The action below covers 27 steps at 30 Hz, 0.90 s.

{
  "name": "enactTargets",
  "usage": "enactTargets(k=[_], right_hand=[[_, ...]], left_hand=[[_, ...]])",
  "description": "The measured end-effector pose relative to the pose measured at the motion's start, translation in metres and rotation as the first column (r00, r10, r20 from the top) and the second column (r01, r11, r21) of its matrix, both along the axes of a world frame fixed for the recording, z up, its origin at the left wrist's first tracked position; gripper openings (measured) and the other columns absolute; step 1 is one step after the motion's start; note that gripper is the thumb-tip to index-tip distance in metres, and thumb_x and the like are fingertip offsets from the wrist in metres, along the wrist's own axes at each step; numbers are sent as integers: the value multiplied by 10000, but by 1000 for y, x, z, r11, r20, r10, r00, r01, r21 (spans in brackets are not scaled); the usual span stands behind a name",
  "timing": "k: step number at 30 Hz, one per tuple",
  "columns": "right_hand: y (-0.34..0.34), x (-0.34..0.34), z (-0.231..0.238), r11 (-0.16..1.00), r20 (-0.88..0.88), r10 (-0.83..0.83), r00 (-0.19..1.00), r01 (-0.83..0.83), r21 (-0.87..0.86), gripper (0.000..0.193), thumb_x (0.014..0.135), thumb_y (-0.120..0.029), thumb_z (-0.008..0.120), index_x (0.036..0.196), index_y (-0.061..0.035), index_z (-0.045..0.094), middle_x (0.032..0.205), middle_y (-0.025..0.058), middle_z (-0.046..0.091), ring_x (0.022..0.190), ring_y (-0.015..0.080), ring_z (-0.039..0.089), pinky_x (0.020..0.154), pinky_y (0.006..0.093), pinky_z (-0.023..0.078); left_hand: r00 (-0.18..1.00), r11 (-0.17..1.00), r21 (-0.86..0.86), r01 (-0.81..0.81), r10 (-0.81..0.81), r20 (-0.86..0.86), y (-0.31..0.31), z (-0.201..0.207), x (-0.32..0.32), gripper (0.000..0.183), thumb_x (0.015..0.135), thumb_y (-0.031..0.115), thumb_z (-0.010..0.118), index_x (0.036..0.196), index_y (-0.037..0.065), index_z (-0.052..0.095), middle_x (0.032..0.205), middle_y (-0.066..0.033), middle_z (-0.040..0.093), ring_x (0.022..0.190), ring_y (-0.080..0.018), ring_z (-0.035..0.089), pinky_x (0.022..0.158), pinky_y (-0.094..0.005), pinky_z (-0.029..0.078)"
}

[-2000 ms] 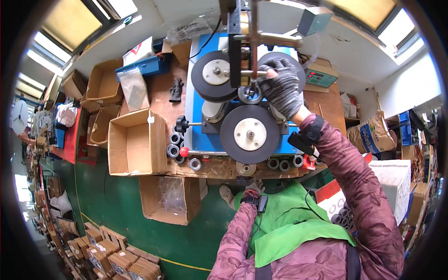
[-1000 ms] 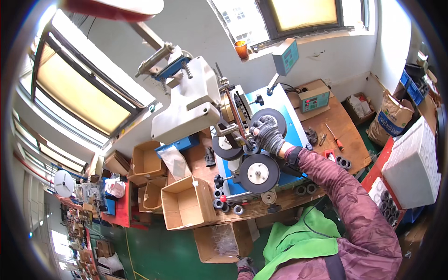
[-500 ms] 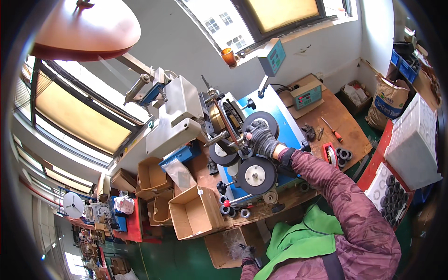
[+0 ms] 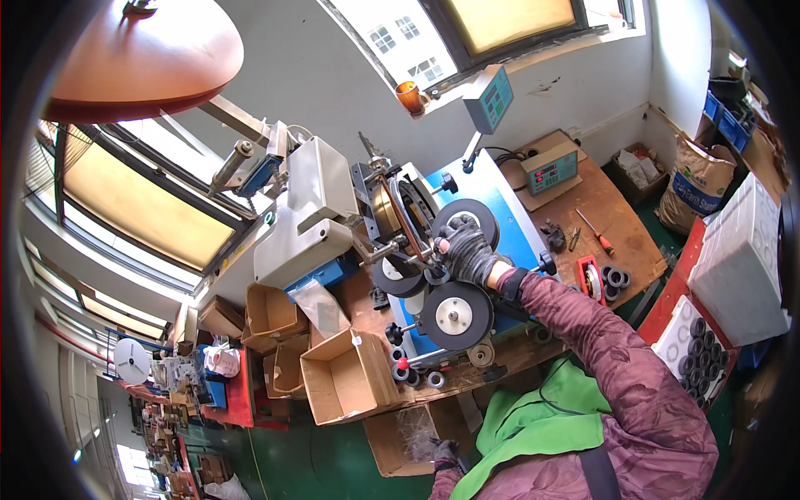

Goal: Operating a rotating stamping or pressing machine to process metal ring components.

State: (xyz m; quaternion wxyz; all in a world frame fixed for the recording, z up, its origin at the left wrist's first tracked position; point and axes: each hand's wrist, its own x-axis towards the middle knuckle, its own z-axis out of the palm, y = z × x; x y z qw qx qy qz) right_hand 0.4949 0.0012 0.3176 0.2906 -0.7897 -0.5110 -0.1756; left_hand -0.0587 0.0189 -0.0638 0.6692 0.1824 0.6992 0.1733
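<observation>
Presently the gloved right hand [image 4: 465,248] grips a small ring at the winding machine [image 4: 400,218], fingers curled; loading unfinished. The left hand [image 4: 444,452] hangs low, fingers unclear.

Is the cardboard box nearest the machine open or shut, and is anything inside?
Open: the cardboard box has its flaps spread, and its brown inside looks empty.

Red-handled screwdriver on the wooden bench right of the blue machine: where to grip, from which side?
Grip the screwdriver by its red handle, the thicker end nearest the bench edge, coming down from above. It lies flat on the wooden bench, so the sides of the handle look open to a pinch; the thin shaft points away toward the small tools, which probably crowd that end.
</observation>
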Motion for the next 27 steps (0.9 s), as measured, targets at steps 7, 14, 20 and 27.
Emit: enactTargets(k=[7,14,20,27], right_hand=[[-1,0,2,1000,-5,10,1000,-10,10,215,648,-208,553,811,-83,615,904,128,581,940,308,506,858,428,323],[-2,-1,4,1000,-11,2,1000,-2,-5,211,647,-206,554,808,-84,613,899,125,582,923,303,510,847,430,330],[-1,-1,3,1000,18,2,1000,-2,9,219,665,-207,539,831,-81,606,920,117,575,934,297,502,839,429,334],[1,0,1,1000,18,-1,1000,1,8,218,672,-211,531,831,-81,605,933,118,573,941,297,499,839,430,335]], left_hand=[[996,998,67,-23,17,90,-3,20,33,170,721,14,569,878,24,503,766,-116,563,674,-276,572,675,-421,519],[988,988,83,133,-139,70,3,13,36,132,756,35,538,873,88,508,769,-100,579,708,-293,580,685,-453,506],[988,982,117,150,-152,13,-8,26,40,137,754,34,543,882,58,499,763,-111,574,648,-281,584,631,-416,526],[986,985,-49,163,-162,33,-17,46,41,98,816,167,511,877,92,492,751,-102,568,570,-267,551,493,-383,462]])
